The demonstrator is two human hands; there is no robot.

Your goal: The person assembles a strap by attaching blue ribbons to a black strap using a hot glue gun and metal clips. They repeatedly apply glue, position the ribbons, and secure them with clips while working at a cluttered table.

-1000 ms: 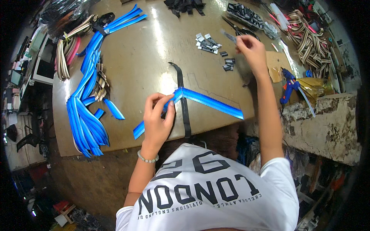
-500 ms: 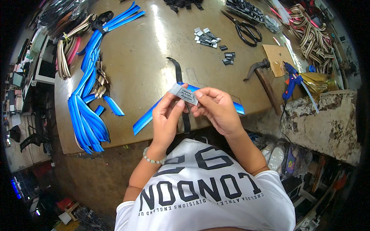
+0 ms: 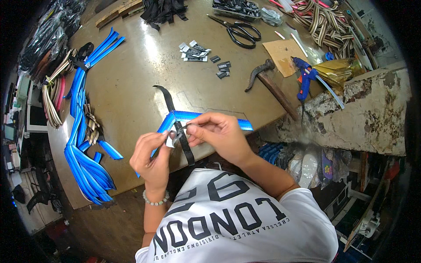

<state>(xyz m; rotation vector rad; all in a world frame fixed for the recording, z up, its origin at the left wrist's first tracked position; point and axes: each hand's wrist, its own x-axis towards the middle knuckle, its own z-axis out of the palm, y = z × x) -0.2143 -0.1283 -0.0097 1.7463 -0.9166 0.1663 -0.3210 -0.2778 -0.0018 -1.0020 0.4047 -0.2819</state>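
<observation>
- The left hand [image 3: 150,155] has its thumb and forefinger closed on a small white piece [image 3: 170,142]
- The right hand [image 3: 217,133], just beside it, has thumb and forefinger pinched on a small dark piece [image 3: 180,133]; whether the two pieces are joined is too blurred to tell
- Both pieces are over the near part of the surface [image 3: 127,87], in front of the white shirt [image 3: 245,228]
- Below the hands lies a blue strap [image 3: 243,124] bent to a peak, one leg running right, the other partly behind the left hand
- A black strip [image 3: 165,96] passes the strap's peak and runs down toward the near edge
- A pale bead bracelet [image 3: 155,200] circles the left wrist
- Beyond the hands sit a small pile of black-and-white labels [image 3: 194,51] and a few dark tags [image 3: 223,68]
- Further off, black-handled scissors [image 3: 239,33] lie near an open box of dark pieces [image 3: 237,9]
- On the right are a hammer [image 3: 278,94], a sheet of brown cardboard [image 3: 280,52] and a blue glue gun [image 3: 305,76]
- On the left, a bundle of blue straps [image 3: 81,171] stretches along the surface, with a short blue piece [image 3: 110,150] beside it
</observation>
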